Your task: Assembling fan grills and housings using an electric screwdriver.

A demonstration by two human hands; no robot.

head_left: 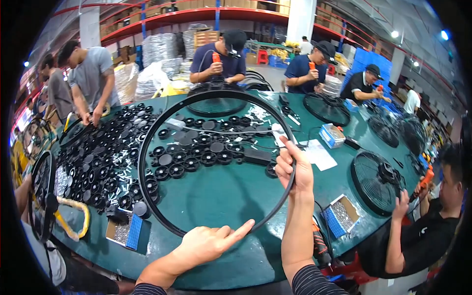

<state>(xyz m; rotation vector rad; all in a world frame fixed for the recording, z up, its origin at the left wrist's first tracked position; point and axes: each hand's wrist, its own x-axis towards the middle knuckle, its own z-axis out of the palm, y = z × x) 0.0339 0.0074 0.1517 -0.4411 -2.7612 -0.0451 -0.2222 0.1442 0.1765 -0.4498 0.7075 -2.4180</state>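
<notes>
A large thin black ring, like the rim hoop of a fan guard, is held up over the table in front of me. My left hand grips its lower edge, with the fingers curled and the index finger stretched along the rim. On the right side of the hoop, my right hand is closed round it, index finger pointing up. Through the ring I see rows of round black plastic caps, a black rectangular block and a grey cable on the table.
The green table carries a heap of black round parts at left. Screw boxes stand at near left and near right. An orange-black power screwdriver is beside my right forearm. Co-workers handle fan guards around the table.
</notes>
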